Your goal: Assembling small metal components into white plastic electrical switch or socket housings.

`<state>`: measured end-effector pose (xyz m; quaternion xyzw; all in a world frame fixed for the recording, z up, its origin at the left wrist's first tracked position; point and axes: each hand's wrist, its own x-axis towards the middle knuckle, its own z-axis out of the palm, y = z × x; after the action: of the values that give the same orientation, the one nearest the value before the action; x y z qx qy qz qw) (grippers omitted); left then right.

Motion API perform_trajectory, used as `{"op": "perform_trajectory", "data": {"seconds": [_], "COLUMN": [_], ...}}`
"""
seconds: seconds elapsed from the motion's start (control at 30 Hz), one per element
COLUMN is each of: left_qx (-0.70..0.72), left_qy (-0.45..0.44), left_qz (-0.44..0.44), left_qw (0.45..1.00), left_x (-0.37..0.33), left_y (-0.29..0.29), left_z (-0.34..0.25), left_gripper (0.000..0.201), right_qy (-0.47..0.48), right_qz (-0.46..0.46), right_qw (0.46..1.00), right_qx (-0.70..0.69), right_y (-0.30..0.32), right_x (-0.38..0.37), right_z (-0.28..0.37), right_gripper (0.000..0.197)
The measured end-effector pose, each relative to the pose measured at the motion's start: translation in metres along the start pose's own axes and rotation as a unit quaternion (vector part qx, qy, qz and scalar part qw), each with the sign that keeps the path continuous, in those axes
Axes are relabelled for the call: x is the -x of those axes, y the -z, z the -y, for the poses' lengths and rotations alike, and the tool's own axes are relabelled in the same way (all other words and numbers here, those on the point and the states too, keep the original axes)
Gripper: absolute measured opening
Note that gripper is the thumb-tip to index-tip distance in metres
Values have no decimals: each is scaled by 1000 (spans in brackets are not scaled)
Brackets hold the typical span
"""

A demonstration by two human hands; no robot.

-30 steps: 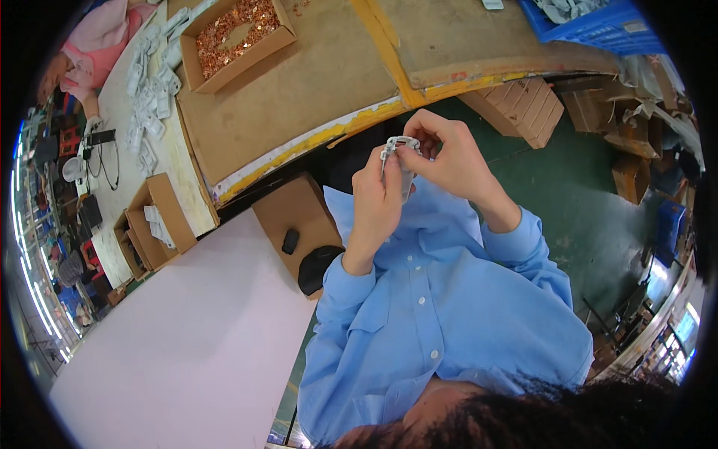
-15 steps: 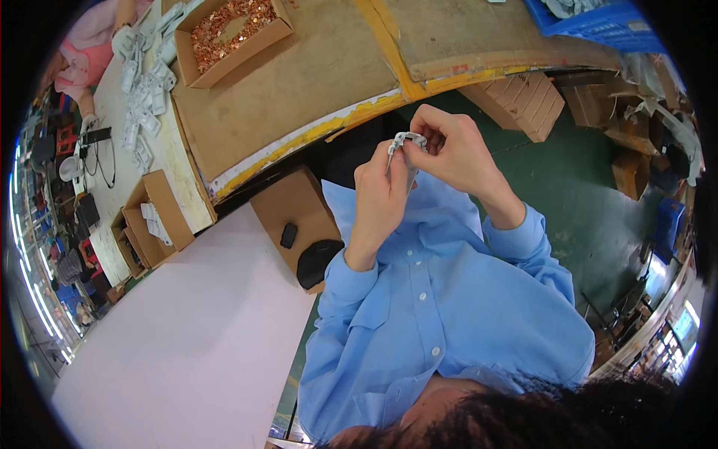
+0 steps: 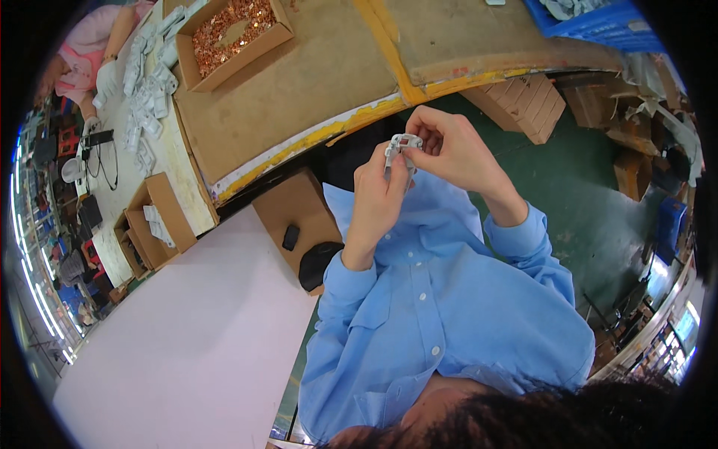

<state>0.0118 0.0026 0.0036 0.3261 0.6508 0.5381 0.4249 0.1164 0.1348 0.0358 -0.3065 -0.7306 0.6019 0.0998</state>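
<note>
A small white plastic housing (image 3: 404, 140) with a hollow, framed top is held up between my two hands, in front of the bench edge. My left hand (image 3: 378, 194) grips its left side and lower part, thumb laid along it. Closed in a pinch, my right hand (image 3: 456, 153) has its thumb and fingertips at the right side of the housing. The curled fingers of the right hand hide part of it. I cannot make out whether a smaller piece sits between those fingertips.
On the bench (image 3: 321, 67) stands a cardboard box (image 3: 280, 35) of small copper-coloured parts. White plastic parts (image 3: 146, 101) lie heaped at left, near a co-worker's gloved hand (image 3: 107, 77). A blue crate (image 3: 598, 26) is at far right; an open carton (image 3: 176, 213) holds white pieces.
The white housing has tilted, so more of its framed top shows. My hands have barely moved. At far left the co-worker's gloved hand has moved off the heap, toward the near left.
</note>
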Motion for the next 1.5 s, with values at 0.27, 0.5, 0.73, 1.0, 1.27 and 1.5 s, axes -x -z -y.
{"op": "perform_trajectory", "data": {"seconds": [0.27,0.5,0.73,1.0,1.27,1.5], "left_qx": [-6,-13,-36,-110,-109,-120], "left_qy": [23,26,-14,19,36,-24], "left_qz": [-2,-26,-152,-414,-452,-516], "left_qw": [1000,999,988,903,885,847], "left_x": [4,-1,-5,-60,-134,-184], "left_y": [0,6,81,273,399,442], "left_z": [-1,-2,8,29,64,65], "left_gripper": [25,22,23,20,43,42], "right_qy": [-7,7,108,194,50,99], "right_qz": [23,27,58,-185,-79,-71], "right_qw": [1000,1000,992,754,710,704], "right_qx": [-9,8,15,600,698,700], "right_y": [-1,-3,14,184,203,207], "right_x": [-1,-11,-53,-218,-263,-262], "right_z": [-3,-1,4,-58,-42,-42], "right_gripper": [13,14,41,71,74,63]}}
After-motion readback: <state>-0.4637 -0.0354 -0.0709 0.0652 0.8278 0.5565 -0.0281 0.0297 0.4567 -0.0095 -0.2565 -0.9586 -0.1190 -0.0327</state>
